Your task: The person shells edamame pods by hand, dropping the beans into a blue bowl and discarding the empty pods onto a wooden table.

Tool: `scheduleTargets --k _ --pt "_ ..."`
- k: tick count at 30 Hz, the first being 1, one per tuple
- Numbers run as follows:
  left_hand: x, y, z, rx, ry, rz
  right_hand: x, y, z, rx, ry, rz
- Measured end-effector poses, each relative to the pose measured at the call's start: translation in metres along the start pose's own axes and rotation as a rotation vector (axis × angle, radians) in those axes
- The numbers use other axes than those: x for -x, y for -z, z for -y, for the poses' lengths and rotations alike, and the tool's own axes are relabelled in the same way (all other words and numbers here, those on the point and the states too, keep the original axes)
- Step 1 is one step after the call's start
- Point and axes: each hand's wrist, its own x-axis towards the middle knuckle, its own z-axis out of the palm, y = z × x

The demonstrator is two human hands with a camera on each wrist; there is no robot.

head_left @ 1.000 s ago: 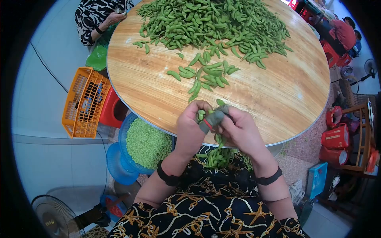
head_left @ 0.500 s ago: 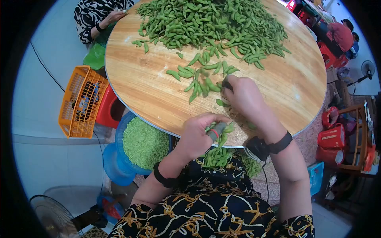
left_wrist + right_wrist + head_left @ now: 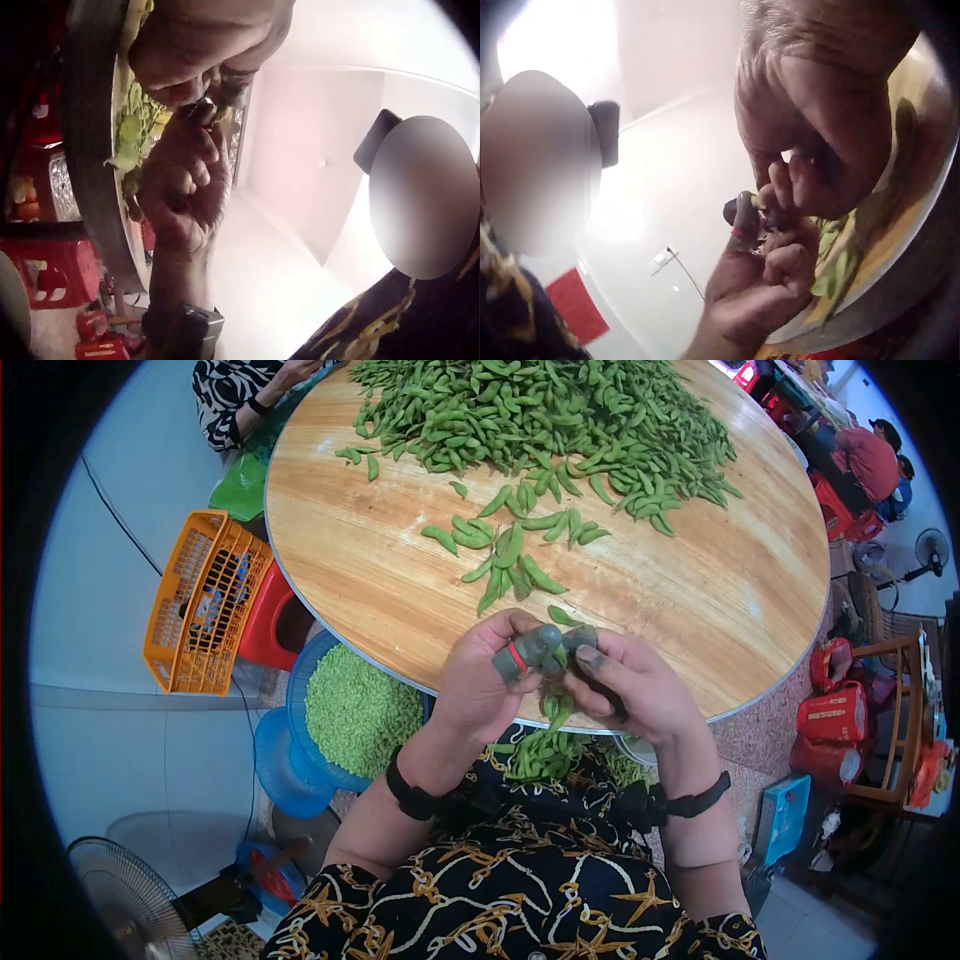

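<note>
Over the table's near edge, the left hand (image 3: 478, 678) and right hand (image 3: 650, 688) meet at the fingertips, pinching a green pod (image 3: 561, 657) between them. A grey cover with a red band (image 3: 517, 657) sits on the left thumb; dark covers show on right fingertips. The left wrist view has the left hand (image 3: 202, 45) above the right hand (image 3: 184, 176). In the right wrist view a bit of green (image 3: 757, 202) shows between the right hand (image 3: 817, 120) and left hand (image 3: 761, 289). Loose pods (image 3: 509, 546) lie beyond the hands. Fingers hide much of the held pod.
A large pile of pods (image 3: 550, 420) covers the far part of the round table (image 3: 350, 560). Shelled beans (image 3: 360, 710) fill a blue basket at the left, near an orange crate (image 3: 190, 620) and red stool (image 3: 268, 622). More pods (image 3: 545, 755) lie below the table edge.
The right hand has come back from the loose pods toward the body and now meets the left hand. The left hand has turned slightly and moved a little up in the view.
</note>
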Motion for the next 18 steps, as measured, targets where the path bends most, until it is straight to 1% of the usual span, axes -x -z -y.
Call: scheduleTargets --k 2,4,6,7,10,12,13,15,16,18 --pt "0.002 -0.001 -0.001 -0.050 -0.016 -0.015 0.005 -0.009 0.000 -0.012 0.123 0.018" --pt "0.002 -0.002 -0.001 -0.101 -0.030 -0.028 0.006 -0.008 0.000 0.028 0.134 0.034" --pt "0.002 -0.003 0.001 -0.116 -0.049 -0.035 0.007 -0.007 0.000 0.059 0.069 -0.002" --pt "0.002 -0.003 0.001 -0.117 -0.048 -0.033 0.007 -0.007 -0.001 0.059 0.071 -0.003" --pt "0.004 -0.005 0.001 -0.135 -0.032 -0.048 0.008 -0.011 -0.005 0.088 0.113 -0.046" --pt "0.004 -0.011 -0.001 -0.216 -0.030 -0.059 0.010 -0.017 -0.002 0.249 0.164 -0.156" --pt "0.003 -0.008 0.000 -0.217 -0.030 -0.059 0.009 -0.014 -0.005 0.248 0.164 -0.156" --pt "0.001 0.000 0.002 -0.585 -0.234 0.128 0.008 -0.008 -0.013 -0.010 0.165 -0.028" --pt "0.000 0.000 0.000 -0.585 -0.233 0.129 0.010 -0.008 -0.011 -0.011 0.165 -0.029" --pt "0.000 -0.001 -0.008 -0.357 -0.089 0.289 0.016 -0.011 -0.005 -0.205 0.031 0.053"
